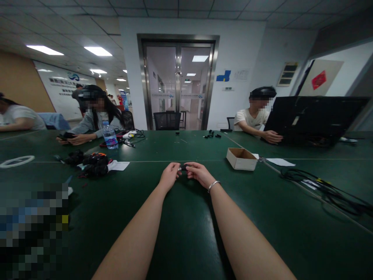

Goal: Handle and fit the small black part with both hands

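Both my hands meet over the green table, near the middle of the view. A small black object with a light, shiny end lies between them. My left hand pinches its light end with closed fingers. On the other side, my right hand has thumb and fingers closed on the black part; a silver bracelet circles that wrist. The object is too small to make out further, and fingertips partly cover it.
An open cardboard box sits right of my hands. Several small black pieces lie farther back. Leftward are a bottle and black gear; rightward, cables and a large monitor. People sit across the table.
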Motion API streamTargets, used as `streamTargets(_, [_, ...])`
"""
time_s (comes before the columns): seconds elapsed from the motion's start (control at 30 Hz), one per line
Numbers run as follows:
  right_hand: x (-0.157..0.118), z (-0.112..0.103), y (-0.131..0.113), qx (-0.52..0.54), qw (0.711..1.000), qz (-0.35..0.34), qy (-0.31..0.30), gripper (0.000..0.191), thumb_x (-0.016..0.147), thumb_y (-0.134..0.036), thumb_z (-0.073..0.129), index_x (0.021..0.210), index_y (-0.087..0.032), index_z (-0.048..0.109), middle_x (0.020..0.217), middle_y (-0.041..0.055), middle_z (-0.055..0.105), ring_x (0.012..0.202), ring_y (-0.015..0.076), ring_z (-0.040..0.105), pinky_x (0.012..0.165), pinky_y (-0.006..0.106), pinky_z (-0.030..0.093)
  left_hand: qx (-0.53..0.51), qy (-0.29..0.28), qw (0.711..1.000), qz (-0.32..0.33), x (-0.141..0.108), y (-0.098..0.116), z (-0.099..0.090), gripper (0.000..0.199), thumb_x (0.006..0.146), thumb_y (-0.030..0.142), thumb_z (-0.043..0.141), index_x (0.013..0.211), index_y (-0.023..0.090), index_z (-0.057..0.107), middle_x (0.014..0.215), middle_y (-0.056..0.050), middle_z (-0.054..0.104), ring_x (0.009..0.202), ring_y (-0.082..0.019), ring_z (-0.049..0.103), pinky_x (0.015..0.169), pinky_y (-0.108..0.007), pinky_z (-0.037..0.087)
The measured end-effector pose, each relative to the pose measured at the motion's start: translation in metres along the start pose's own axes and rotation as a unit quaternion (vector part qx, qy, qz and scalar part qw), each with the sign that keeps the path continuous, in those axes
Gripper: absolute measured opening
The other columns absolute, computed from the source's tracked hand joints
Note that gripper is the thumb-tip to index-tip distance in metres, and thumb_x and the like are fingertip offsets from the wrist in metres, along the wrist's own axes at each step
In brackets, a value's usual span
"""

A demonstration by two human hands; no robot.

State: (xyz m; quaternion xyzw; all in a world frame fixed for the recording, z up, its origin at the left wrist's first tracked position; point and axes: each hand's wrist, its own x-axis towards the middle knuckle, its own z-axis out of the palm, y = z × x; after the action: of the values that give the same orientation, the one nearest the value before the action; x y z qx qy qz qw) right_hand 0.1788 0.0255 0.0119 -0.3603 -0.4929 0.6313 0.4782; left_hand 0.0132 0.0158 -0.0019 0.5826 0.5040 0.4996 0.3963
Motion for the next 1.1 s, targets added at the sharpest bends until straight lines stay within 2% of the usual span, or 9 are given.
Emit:
streamTargets(0.1, [0.0000,0.0003,0.0000,0.000,1.000,-0.001,0.000,0.020,0.075,-0.010,0.071,0.095,-0.012,0.067,0.063,0.0009,0.063,0.051,0.0080,0.057,0.051,0.017,0.053,0.002,-0.002,1.000,0.018,-0.0005,0.0001,0.0000,0.031,0.086,0.038,0.046,0.100,0.016,0.061,0.067,-0.002,0.058,0.056,-0.011,0.051,0.050,-0.019,0.037])
streamTargets(0.2, [-0.0001,0.0004,0.0004,0.000,1.000,-0.003,0.000,0.019,0.077,-0.009,0.069,0.095,-0.012,0.067,0.062,0.0006,0.062,0.050,0.0078,0.057,0.051,0.017,0.053,0.004,0.010,1.000,0.014,-0.0013,0.0012,0.0001,0.026,0.081,0.032,0.052,0.102,0.017,0.061,0.076,-0.003,0.061,0.064,-0.012,0.054,0.051,-0.018,0.038])
streamTargets(0.37, [0.0002,-0.0004,0.0009,0.000,1.000,-0.004,-0.001,0.019,0.076,-0.010,0.070,0.094,-0.013,0.067,0.062,0.0005,0.062,0.052,0.0082,0.058,0.052,0.017,0.053,-0.003,-0.003,1.000,0.013,-0.0006,0.0012,-0.0005,0.031,0.086,0.038,0.045,0.100,0.016,0.061,0.071,-0.005,0.061,0.061,-0.013,0.054,0.049,-0.019,0.038])
streamTargets(0.47, [0.0005,-0.0006,0.0006,0.000,1.000,-0.003,0.001,0.019,0.075,-0.010,0.071,0.094,-0.013,0.067,0.061,0.0001,0.062,0.051,0.0083,0.058,0.051,0.017,0.053,0.016,0.016,0.999,0.035,0.0004,0.0000,-0.0013,0.025,0.080,0.030,0.054,0.101,0.018,0.062,0.081,-0.005,0.063,0.069,-0.014,0.056,0.052,-0.019,0.040])
streamTargets(0.53, [0.0007,-0.0004,0.0004,-0.001,1.000,0.001,0.005,0.018,0.076,-0.010,0.070,0.094,-0.013,0.066,0.061,0.0001,0.062,0.051,0.0084,0.058,0.051,0.017,0.053,0.011,0.018,1.000,0.020,0.0007,-0.0004,-0.0015,0.026,0.080,0.031,0.054,0.101,0.018,0.062,0.085,-0.006,0.063,0.069,-0.014,0.056,0.051,-0.019,0.040])
streamTargets(0.67, [0.0009,0.0001,0.0003,-0.004,1.000,0.000,0.007,0.019,0.076,-0.009,0.070,0.094,-0.012,0.066,0.062,0.0006,0.062,0.051,0.0082,0.058,0.051,0.017,0.053,-0.004,-0.007,1.000,0.011,0.0014,-0.0017,-0.0007,0.032,0.086,0.039,0.045,0.102,0.016,0.061,0.071,-0.004,0.061,0.060,-0.013,0.054,0.050,-0.019,0.039])
streamTargets(0.8, [0.0007,-0.0005,0.0007,-0.001,1.000,-0.005,0.004,0.020,0.074,-0.010,0.072,0.093,-0.013,0.066,0.061,0.0000,0.061,0.052,0.0084,0.058,0.052,0.018,0.053,0.007,0.011,1.000,0.020,0.0020,-0.0026,0.0005,0.029,0.081,0.034,0.054,0.105,0.019,0.060,0.079,-0.004,0.062,0.065,-0.013,0.055,0.051,-0.019,0.039])
streamTargets(0.97, [0.0001,-0.0012,0.0012,-0.007,1.000,-0.008,-0.008,0.022,0.075,-0.012,0.072,0.095,-0.013,0.066,0.062,0.0001,0.062,0.051,0.0082,0.057,0.053,0.018,0.053,0.002,-0.011,1.000,0.008,-0.0004,0.0001,0.0002,0.032,0.087,0.040,0.044,0.102,0.017,0.060,0.071,-0.004,0.061,0.058,-0.012,0.053,0.050,-0.019,0.039])
streamTargets(1.1, [0.0003,-0.0007,0.0014,-0.005,1.000,-0.006,0.000,0.020,0.074,-0.011,0.072,0.093,-0.013,0.065,0.061,0.0000,0.062,0.051,0.0084,0.058,0.052,0.018,0.053,0.041,0.008,0.998,0.047,-0.0027,0.0008,-0.0005,0.023,0.081,0.031,0.054,0.101,0.021,0.062,0.090,-0.005,0.064,0.075,-0.015,0.058,0.055,-0.020,0.042])
